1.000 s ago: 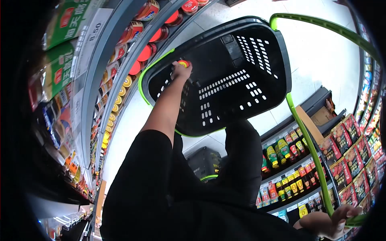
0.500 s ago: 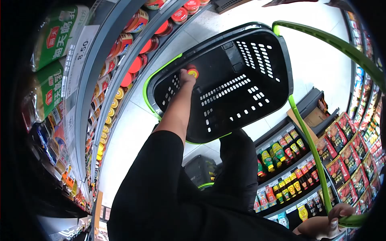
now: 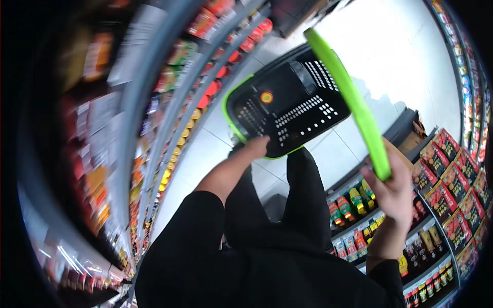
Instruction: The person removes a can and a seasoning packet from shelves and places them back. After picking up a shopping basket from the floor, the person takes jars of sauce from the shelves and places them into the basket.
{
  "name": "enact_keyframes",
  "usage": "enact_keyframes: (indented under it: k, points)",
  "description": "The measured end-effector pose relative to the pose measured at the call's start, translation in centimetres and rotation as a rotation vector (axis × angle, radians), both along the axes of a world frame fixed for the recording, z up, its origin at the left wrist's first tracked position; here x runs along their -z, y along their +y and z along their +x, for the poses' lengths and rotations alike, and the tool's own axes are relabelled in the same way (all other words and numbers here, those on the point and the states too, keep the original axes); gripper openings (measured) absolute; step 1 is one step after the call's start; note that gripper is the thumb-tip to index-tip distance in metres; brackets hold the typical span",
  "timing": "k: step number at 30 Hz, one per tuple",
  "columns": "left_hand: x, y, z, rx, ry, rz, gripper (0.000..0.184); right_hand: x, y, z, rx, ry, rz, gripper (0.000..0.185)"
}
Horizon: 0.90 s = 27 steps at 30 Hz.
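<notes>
A black shopping basket (image 3: 303, 134) with a bright green rim trim hangs or stands over the pale floor in front of my legs. Inside it, near the far left, is a jar (image 3: 266, 97) with a red and yellow lid. My left hand (image 3: 256, 147) overlaps the basket's near left edge, apart from the jar; its fingers are blurred, so I cannot make out whether they grip the rim. At the right, my right hand (image 3: 393, 192) is closed around the basket's green handle (image 3: 357, 105), which slants up across the basket's right side.
Curved shelves on the left carry red-lidded jars (image 3: 211, 88) and yellow-lidded jars (image 3: 177, 151). To the lower right, a shelf holds bottles (image 3: 356, 199) beside stacked red and black boxes (image 3: 454, 180). A dark bin (image 3: 405, 126) stands at the right.
My left hand has let go of the jar and drawn back toward the basket's near edge. My right hand has risen with the handle, which swung up. The basket appears farther away.
</notes>
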<state>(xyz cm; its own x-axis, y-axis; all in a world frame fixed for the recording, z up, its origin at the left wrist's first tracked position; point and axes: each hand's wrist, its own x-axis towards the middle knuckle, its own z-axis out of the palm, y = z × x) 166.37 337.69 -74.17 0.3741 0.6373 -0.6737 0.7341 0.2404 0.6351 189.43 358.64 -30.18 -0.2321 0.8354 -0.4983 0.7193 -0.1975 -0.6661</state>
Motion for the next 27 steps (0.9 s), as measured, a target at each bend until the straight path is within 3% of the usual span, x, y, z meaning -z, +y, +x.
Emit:
enact_keyframes:
  k: [1, 4, 6, 9, 10, 12, 14, 17, 20, 23, 27]
  points:
    - [-4.2, -0.4, -1.0, 0.112, 0.026, 0.028, 0.030, 0.1, 0.4, -0.6, -0.072, 0.041, 0.004, 0.016]
    - [-15.5, -1.8, -3.8, 0.131, 0.242, -0.242, 0.036, 0.9, -0.4, -1.7, -0.083, 0.186, -0.114, 0.013]
    - [-20.2, -3.8, -5.5, 0.087, 0.357, -0.344, 0.038, 4.5, -2.4, -0.3, -0.063, 0.326, -0.172, 0.012]
    - [-28.9, -3.2, -7.5, 0.052, 0.442, -0.356, 0.043, 4.7, -3.6, 2.4, -0.128, 0.022, -0.205, 0.022]
    - [-31.3, -3.1, -8.1, 0.044, 0.440, -0.355, 0.046, 1.6, -3.6, 2.3, 0.028, 0.040, -0.404, 0.028]
    - [-35.5, -3.4, -8.6, -0.132, 0.441, -0.253, 0.041, 5.1, -5.3, 5.6, 0.062, 0.072, -0.268, 0.028]
    - [-37.5, -3.8, -8.6, -0.280, 0.418, -0.200, 0.043, 4.5, -5.5, 7.4, 0.030, 0.020, 0.013, 0.036]
    - [-39.0, -4.1, -8.1, -0.492, 0.361, -0.086, 0.043, 3.5, -3.5, 8.8, 0.005, -0.033, 0.226, 0.033]
    - [-38.9, -5.0, -6.9, -0.613, 0.307, -0.016, 0.046, 1.3, -2.0, 8.5, -0.030, -0.163, -0.144, 0.030]
    - [-41.6, -5.6, -4.9, -0.620, 0.270, -0.037, 0.043, 4.0, -1.9, 8.5, -0.066, -0.125, -0.072, 0.029]
    - [-41.4, -8.6, -3.9, -0.631, 0.235, -0.073, 0.045, 3.1, -3.7, 6.5, -0.119, -0.211, -0.127, 0.037]
